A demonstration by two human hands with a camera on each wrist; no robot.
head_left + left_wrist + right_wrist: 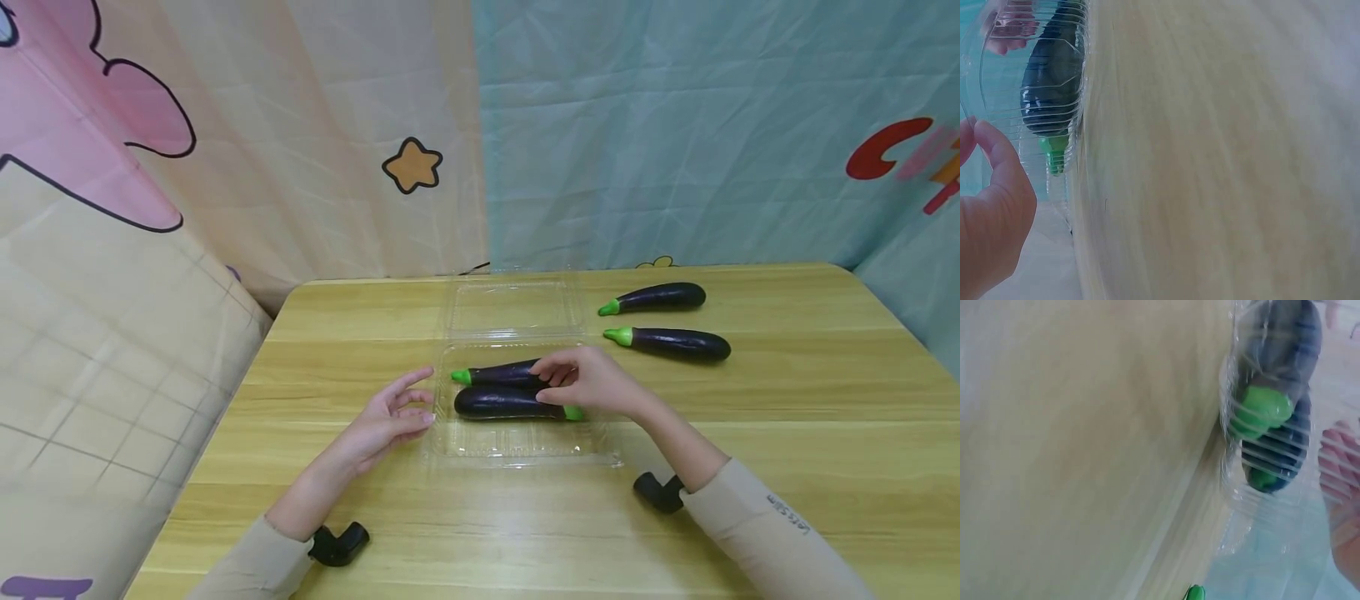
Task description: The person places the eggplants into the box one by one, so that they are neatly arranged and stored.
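Two dark purple eggplants lie side by side in the clear plastic clamshell box (525, 446). The rear eggplant (491, 374) has its green stem to the left. On the front eggplant (491, 402) the stem points right. At the box's left side, my left hand (386, 425) pinches the rim between thumb and finger, as the left wrist view shows. My right hand (592, 379) is over the right part of both eggplants, fingers loosely bent. In the right wrist view, a gap shows between these fingers (1338, 462) and the eggplants.
The box's lid (517, 307) lies folded back behind its base. To the right are two more eggplants, one at the back (663, 297) and one nearer (678, 344), stems leftward. Black curved pieces (341, 543) sit at both wrists. A printed curtain (337, 125) hangs behind the table.
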